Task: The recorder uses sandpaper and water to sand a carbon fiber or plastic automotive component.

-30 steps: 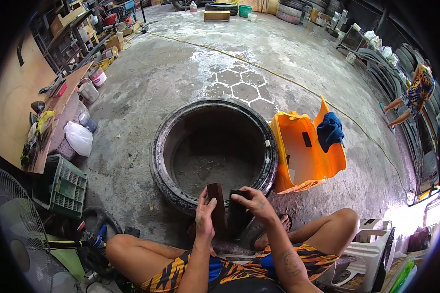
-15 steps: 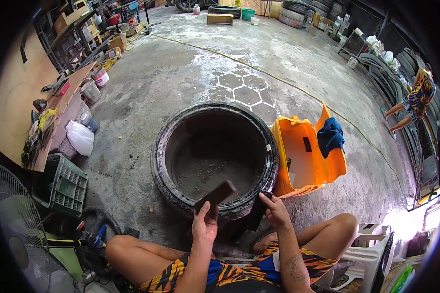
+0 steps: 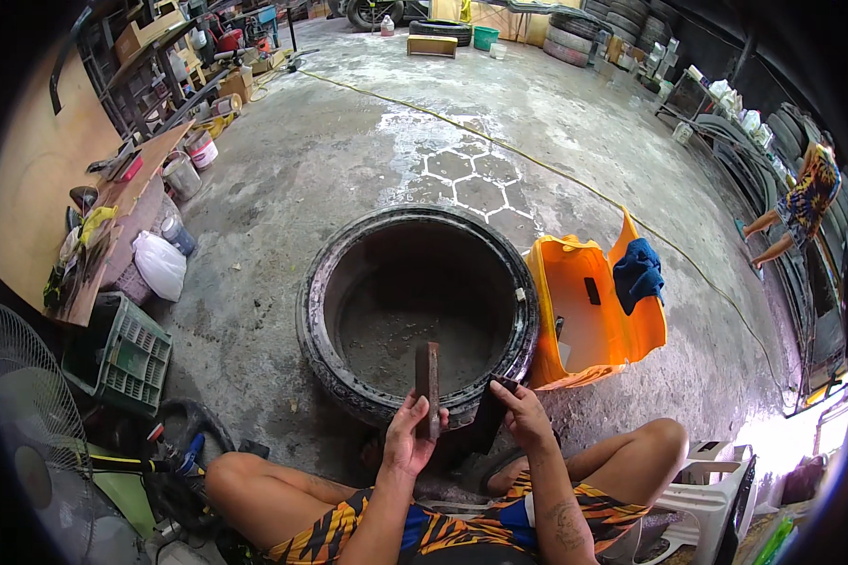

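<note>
My left hand (image 3: 408, 441) grips a flat, brown rectangular block (image 3: 428, 377) by its lower end. The block stands nearly upright, its narrow edge toward me, over the near rim of a round black tub (image 3: 313, 311). That tub has a thick, worn rim, and grit lies across its dark bottom. In my right hand (image 3: 527, 417), thumb and fingers pinch the upper edge of a dark flat strip (image 3: 485, 424), which hangs down beside the tub. Its lower end is lost in shadow, and I cannot make out its material.
Right of the tub stands a cut-open orange plastic container (image 3: 595, 367) with a blue cloth (image 3: 638, 273) over its side. A green crate (image 3: 127, 353) and a fan (image 3: 33, 405) are at left. A yellow hose (image 3: 537, 158) crosses the concrete floor. Another person (image 3: 806, 202) bends at far right.
My left hand has turned the brown block from a rightward slant to nearly upright, edge-on, and moved slightly right. My right hand has shifted a little left and down with the strip.
</note>
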### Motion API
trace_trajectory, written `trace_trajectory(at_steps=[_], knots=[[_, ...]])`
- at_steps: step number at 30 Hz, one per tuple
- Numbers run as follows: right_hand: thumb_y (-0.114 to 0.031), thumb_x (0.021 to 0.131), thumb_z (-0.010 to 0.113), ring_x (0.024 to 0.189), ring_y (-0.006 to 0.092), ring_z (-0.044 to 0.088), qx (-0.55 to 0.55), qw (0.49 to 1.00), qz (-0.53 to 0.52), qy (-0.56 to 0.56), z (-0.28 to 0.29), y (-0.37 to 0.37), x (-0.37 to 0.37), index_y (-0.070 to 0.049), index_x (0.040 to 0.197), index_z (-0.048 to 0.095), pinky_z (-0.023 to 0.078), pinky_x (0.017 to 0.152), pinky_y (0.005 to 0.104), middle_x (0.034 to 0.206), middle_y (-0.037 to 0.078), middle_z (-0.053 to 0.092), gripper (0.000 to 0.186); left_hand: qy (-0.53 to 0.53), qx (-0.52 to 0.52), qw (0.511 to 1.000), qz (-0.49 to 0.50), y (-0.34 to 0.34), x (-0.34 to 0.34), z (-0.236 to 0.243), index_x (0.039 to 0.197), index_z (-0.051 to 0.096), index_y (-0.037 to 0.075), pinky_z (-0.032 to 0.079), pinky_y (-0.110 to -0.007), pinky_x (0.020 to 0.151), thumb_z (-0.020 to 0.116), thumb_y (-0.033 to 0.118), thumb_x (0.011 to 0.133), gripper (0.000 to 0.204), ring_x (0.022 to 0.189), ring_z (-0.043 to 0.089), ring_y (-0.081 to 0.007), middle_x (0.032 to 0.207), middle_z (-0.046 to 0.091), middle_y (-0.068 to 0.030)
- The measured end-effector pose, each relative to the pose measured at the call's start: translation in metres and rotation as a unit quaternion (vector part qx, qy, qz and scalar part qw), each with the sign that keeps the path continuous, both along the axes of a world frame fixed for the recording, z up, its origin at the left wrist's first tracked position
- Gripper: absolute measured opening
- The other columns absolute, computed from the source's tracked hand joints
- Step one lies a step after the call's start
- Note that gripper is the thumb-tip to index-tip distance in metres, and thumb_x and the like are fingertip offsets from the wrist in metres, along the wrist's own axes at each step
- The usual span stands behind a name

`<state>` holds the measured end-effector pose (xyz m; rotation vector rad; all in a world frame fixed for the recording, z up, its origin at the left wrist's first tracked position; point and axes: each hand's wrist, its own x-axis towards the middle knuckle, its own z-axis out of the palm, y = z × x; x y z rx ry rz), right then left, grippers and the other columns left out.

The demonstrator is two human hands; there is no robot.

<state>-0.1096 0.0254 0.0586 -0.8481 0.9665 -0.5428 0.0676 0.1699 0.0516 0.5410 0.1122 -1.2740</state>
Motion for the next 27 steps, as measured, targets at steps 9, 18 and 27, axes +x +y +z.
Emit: trace_trajectory(at_steps=[9, 18, 27], knots=[[-0.022, 0.1, 0.075, 0.087, 0.0074, 0.07, 0.024, 0.999, -0.005, -0.029, 0.008, 0.007, 0.001, -0.001, 0.114, 0.071, 0.05, 0.067, 0.0144, 0.103, 0.003, 0.075, 0.025, -0.233, 0.116, 0.965, -0.016, 0.002, 0.005, -0.003, 0.131, 0.055, 0.007, 0.053, -0.028, 0.075, 0.07, 0.026, 0.1, 0.04, 0.084, 0.066, -0.0157, 0.1, 0.066, -0.0089], [-0.021, 0.105, 0.068, 0.096, 0.0102, 0.07, -0.085, 0.995, 0.001, 0.046, 0.013, 0.011, -0.002, -0.001, 0.118, 0.069, 0.054, 0.083, 0.0223, 0.108, 0.002, 0.075, 0.025, -0.254, 0.082, 0.964, -0.002, 0.0, 0.011, 0.018, 0.144, 0.048, 0.005, 0.055, -0.035, 0.068, 0.061, 0.025, 0.101, 0.05, 0.071, 0.067, -0.0183, 0.1, 0.068, -0.0124], [-0.028, 0.111, 0.056, 0.08, 0.0129, 0.058, -0.352, 0.918, 0.034, 0.178, 0.003, 0.011, 0.016, 0.002, 0.107, 0.064, 0.049, 0.075, 0.0271, 0.085, 0.005, 0.062, 0.032, -0.087, -0.118, 0.989, -0.019, 0.001, 0.013, 0.0, 0.155, 0.039, 0.006, 0.055, -0.035, 0.068, 0.057, 0.021, 0.098, 0.061, 0.07, 0.065, -0.0218, 0.108, 0.065, -0.016]])
